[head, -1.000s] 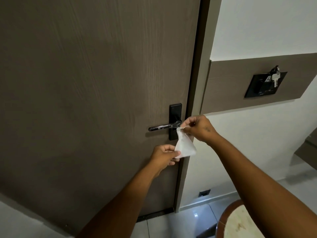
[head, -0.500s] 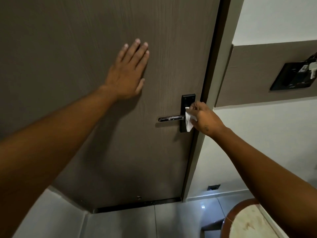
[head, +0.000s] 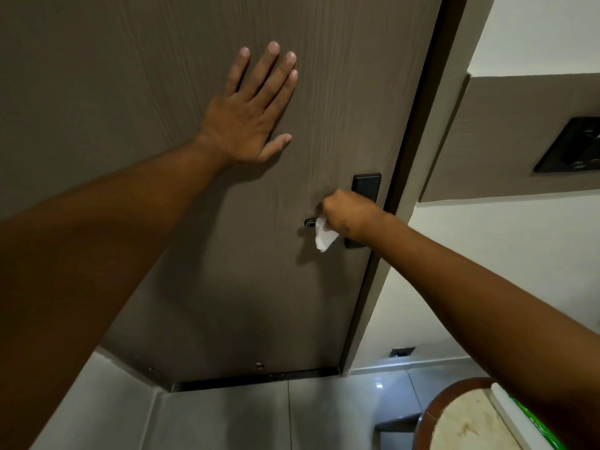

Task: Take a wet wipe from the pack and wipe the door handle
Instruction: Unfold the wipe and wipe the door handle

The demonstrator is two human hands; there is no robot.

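The left hand (head: 250,121) lies flat against the grey-brown wood-grain door (head: 162,76), at about eleven o'clock from the frame's centre, its fingers (head: 269,69) spread and pointing up, thumb out to the side, holding nothing. The right hand (head: 349,216) sits at about three o'clock from centre, closed into a fist around the thin chrome lever door handle (head: 310,222), with the white crumpled wet wipe (head: 324,237) pinched inside the grip; a loose corner of the wipe hangs below the fist toward six o'clock. Only the rounded tip of the handle shows, poking out at nine o'clock from the fist, just beside the wipe. The black rectangular lock plate (head: 367,186) stands upright behind the wrist, its top clear at twelve o'clock of the hand, its lower end showing under the wrist. At three o'clock of the frame a dark wall panel (head: 571,147) is mounted on a grey-brown band. At five o'clock, low in the frame, a round worktop (head: 461,423) with a brown rim and pale marbled top shows, with a green-and-white object (head: 513,414) at its edge, partly hidden by the right forearm
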